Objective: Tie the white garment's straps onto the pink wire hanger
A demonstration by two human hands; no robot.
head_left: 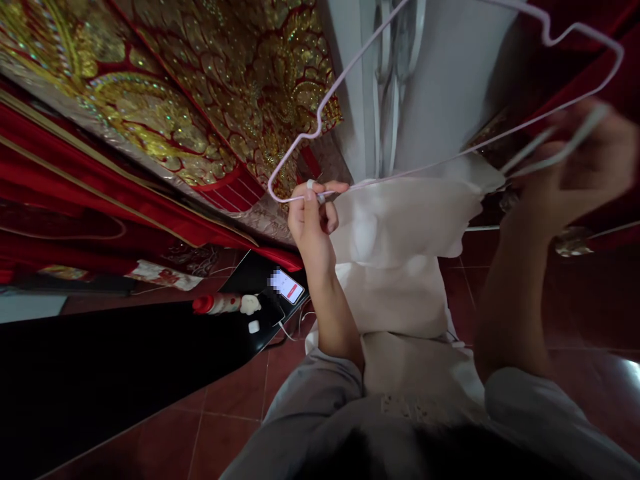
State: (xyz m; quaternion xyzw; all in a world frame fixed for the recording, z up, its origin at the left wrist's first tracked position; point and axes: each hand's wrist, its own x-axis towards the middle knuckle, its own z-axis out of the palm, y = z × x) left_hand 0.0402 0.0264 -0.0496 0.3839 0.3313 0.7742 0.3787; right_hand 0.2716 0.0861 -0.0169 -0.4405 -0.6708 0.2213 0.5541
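Observation:
Near the centre, my left hand (313,213) pinches the lower bar of a pink-white wire clothes hanger (320,123) close to its left corner. Something small and white shows at its fingers; whether it is a ring or a strap I cannot make out. An off-white garment (395,220) hangs just below the bar, in front of my body. At the right, my right hand (595,160) is smeared by motion, raised beside the hanger's right end. Its fingers are wrapped round a white strap (540,157) that runs down to the garment's upper right corner.
Red and gold sequinned garments (165,100) hang at the left. Beyond the hanger stands a pale cabinet door with long handles (385,87). A black table (125,373) at the lower left bears a lit phone (289,287) and a red-capped bottle (217,305). Red tiles (230,413) cover the floor.

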